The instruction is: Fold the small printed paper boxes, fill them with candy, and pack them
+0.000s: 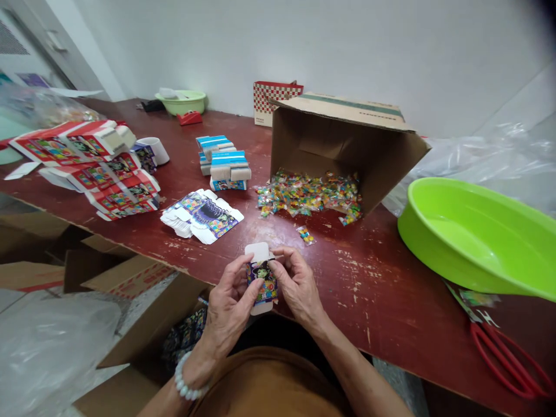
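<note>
Left hand (232, 295) and right hand (299, 286) gripped small printed paperboard carton (264, 285), white flaps (259, 251) out, lower centre; crinkly clear candy packets (310, 194) lay heaped in corrugated box (388, 159), right of centre.

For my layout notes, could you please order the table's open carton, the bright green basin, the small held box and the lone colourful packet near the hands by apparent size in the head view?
1. Open carton and bright green basin: unsure, as the basin is cut off
2. Small held box
3. Lone colourful packet
</note>
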`<state>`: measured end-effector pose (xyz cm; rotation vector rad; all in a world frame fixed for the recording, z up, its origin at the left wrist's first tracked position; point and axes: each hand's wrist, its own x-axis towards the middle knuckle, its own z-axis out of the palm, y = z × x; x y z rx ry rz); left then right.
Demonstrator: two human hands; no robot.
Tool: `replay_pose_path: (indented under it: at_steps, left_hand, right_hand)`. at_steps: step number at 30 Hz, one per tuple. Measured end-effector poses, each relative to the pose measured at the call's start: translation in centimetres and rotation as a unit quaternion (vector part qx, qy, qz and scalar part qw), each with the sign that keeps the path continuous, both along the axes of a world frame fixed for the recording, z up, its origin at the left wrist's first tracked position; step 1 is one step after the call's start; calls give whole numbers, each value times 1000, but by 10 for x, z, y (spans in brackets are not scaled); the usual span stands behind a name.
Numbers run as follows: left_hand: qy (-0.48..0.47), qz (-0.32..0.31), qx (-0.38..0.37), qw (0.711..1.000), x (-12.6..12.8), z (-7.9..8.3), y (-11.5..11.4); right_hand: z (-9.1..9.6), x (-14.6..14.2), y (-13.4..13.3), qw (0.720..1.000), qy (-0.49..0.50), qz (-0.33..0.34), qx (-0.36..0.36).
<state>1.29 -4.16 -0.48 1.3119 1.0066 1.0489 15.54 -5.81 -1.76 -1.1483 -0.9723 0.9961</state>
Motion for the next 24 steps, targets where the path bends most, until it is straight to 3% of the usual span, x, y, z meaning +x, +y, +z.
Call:
replay_pose_path:
  at_steps: [5,8,12,14,17,19,22,24]
  left_hand:
    - [22,-24,-51,998,-5,3,8]
    - [31,-44,-50,997,-5,1,12]
    - [-26,-37,-47,998,-1,0,12]
    - [-79,-38,-103,991,0,1,10]
    - [-124,-112,-228,959,0,3,6]
    - [-131,-152,-281,939,1,3,5]
    - [-132,-126,-299,937,5,1,5]
    - [-129,-117,-291,941,8,0,6]
  right_hand:
    - [1,11,3,998,-11,56,-40]
    - [6,18,9,993,43,79,-77]
    - [8,18,13,990,83,96,-64]
    - [6,16,12,990,79,103,-53]
    - [2,15,8,991,81,96,-53]
    - [1,15,4,992,44,106,-47]
    - [2,19,2,990,-63,127,-8]
    - [3,20,5,986,-81,144,-13]
